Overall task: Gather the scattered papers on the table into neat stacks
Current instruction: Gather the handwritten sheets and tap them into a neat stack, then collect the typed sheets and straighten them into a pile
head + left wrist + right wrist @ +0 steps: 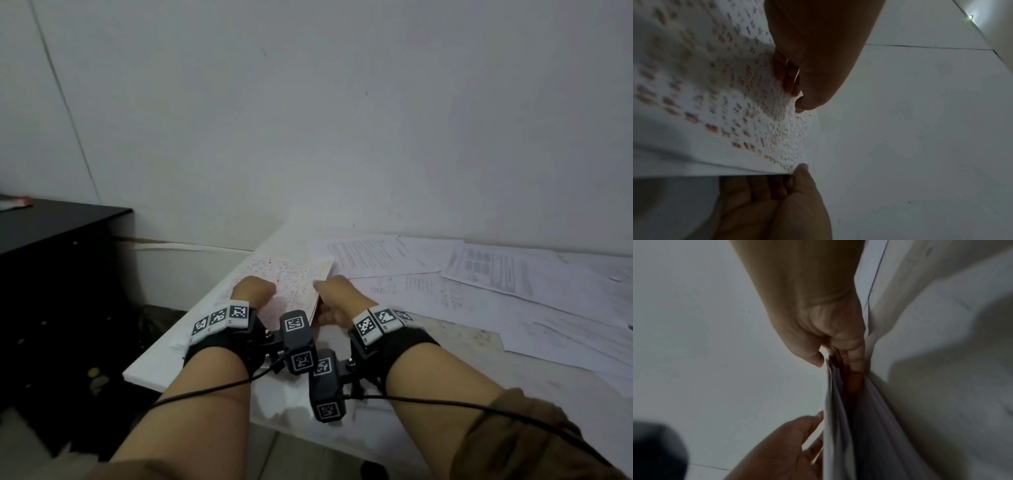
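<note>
Holding a bundle of papers (291, 286) upright on its edge at the left end of the table (428, 346), the person has both hands on it. The left hand (252, 291) grips the left side, thumb on the printed face and fingers (756, 186) curled behind. The right hand (337, 294) pinches the right side, thumb in front and fingers (855, 356) tucked between the sheets, so the bundle is clamped from both sides. Its front sheet is covered with small reddish print.

To the right, loose sheets (496, 284) lie overlapping across most of the tabletop, reaching back to the wall (342, 120); I cannot count them, as they cover one another. One printed sheet (370, 255) lies just behind the bundle, its near corner hidden by it.

The table is white and a little stained, pushed against a plain pale wall. A black cabinet (58, 246) stands to the left, well apart from the table, with something red (15, 202) on top. A tiled floor shows beneath. Each wrist carries a black strap with a camera (297, 337) and square markers, with a dark cable (479, 409) trailing back over the right sleeve (520, 442).
</note>
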